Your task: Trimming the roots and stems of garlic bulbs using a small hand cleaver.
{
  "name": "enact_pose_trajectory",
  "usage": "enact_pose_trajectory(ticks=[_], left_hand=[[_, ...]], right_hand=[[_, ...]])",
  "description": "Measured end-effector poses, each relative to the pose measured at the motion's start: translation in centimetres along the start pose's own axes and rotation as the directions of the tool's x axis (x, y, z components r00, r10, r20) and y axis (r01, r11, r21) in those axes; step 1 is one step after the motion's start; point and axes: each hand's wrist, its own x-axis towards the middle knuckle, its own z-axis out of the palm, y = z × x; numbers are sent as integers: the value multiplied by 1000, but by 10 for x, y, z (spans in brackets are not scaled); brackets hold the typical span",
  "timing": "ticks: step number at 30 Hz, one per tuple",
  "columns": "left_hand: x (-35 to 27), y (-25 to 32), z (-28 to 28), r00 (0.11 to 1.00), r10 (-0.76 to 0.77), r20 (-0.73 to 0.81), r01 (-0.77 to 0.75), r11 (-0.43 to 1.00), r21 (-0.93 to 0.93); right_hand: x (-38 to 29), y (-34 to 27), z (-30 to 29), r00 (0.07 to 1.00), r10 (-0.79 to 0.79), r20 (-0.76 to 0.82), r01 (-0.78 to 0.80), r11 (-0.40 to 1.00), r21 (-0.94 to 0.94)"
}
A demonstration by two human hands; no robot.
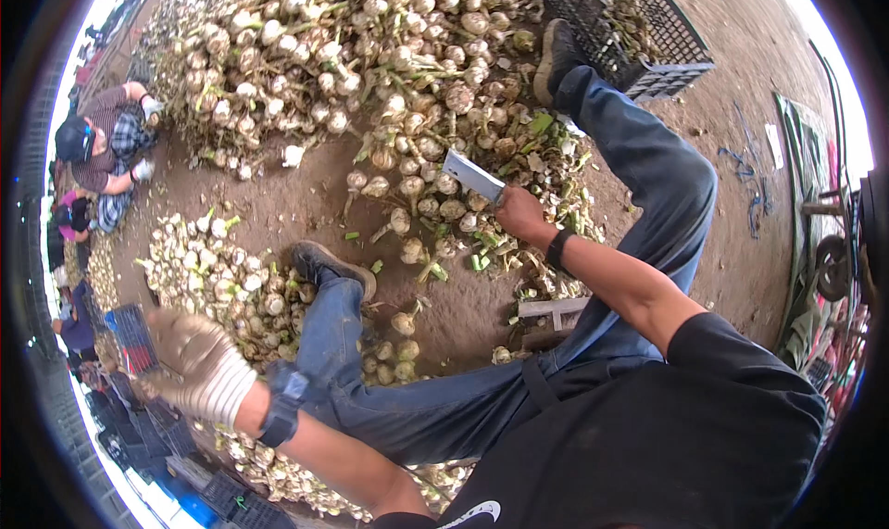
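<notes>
My right hand [524,214] is bare, with a dark band on the wrist, and grips a wide-bladed cleaver [474,174] whose blade points up and left over garlic bulbs [451,209] with stalks. My left hand [196,369], in a brown and white striped glove, is blurred and stretched out to the left, past my knee. Near it lies a heap of trimmed garlic bulbs [226,275]. Whether the glove holds anything cannot be made out. Cut green stalk pieces [479,261] and dry leaves lie below the cleaver, between my legs.
A large heap of untrimmed garlic [278,63] rises ahead. A black plastic crate [667,74] with scraps stands beyond my right shoe. A low wooden stool [553,308] is by my thigh. Co-workers [111,147] sit at the far left. Black crates [243,505] stand lower left.
</notes>
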Motion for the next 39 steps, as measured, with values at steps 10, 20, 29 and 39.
enact_pose_trajectory(ticks=[10,20,29,39], left_hand=[[-55,-146,18,887,-425,-179,450,714,536],[-126,-252,13,669,-744,3,467,423,777],[-120,-222,24,615,-713,337,-35,402,915],[-108,-194,16,418,-700,579,-644,222,732]], right_hand=[[-4,-7,-11,916,224,333,-383,733,562],[-110,-94,-155,924,-283,258,-75,528,846],[-129,-66,-196,899,-432,66,391,861,325],[-134,-87,-200,852,-513,108,457,827,327]])
